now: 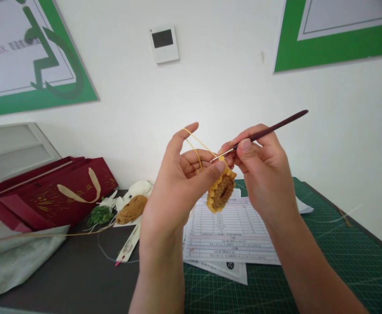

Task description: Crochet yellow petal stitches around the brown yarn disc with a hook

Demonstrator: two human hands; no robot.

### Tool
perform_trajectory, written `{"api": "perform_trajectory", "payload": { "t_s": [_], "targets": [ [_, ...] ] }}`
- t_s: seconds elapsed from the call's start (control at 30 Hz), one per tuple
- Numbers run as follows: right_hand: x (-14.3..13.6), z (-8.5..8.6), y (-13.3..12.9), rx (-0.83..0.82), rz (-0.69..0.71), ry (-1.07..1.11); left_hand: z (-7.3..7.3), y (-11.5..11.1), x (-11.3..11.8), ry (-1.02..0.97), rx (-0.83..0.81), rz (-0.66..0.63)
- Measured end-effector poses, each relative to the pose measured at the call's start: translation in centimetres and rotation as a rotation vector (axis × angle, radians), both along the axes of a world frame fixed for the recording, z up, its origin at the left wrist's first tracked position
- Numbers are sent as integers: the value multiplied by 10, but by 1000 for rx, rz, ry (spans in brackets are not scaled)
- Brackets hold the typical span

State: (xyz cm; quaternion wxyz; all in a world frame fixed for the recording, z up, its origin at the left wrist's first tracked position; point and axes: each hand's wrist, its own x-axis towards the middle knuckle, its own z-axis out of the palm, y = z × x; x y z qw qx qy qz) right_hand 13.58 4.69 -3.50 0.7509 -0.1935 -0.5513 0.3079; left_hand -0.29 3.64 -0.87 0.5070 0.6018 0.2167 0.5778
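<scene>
Between the thumb and fingers of my left hand [174,187] is a small round crochet piece [222,194], brown in the middle with a bumpy yellow edge. Yellow yarn [200,141] loops over my raised left index finger and runs down to the piece. My right hand [263,165] grips a crochet hook [276,125] with a dark handle, its thin metal tip at the top edge of the piece, by my left thumb. Whether the tip sits inside a stitch is too small to tell.
Printed sheets [230,237] lie on a green cutting mat [328,244] below my hands. To the left are a brown yarn ball [132,209], green yarn [100,216], white yarn [140,187], a red gift bag [69,192] and a pale grey bag [24,257]. A white wall rises behind.
</scene>
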Motion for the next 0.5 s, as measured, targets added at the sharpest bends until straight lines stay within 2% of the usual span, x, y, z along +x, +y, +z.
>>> {"api": "perform_trajectory", "payload": {
  "t_s": [0.17,0.33,0.5],
  "targets": [
    [-3,-4,6,109,-93,41,-3,4,2,25,43,-8],
    [-2,-4,5,116,-97,41,-3,5,3,-3,88,62],
    [-2,-3,3,105,-82,62,-1,6,-3,-24,107,35]
  ]
}}
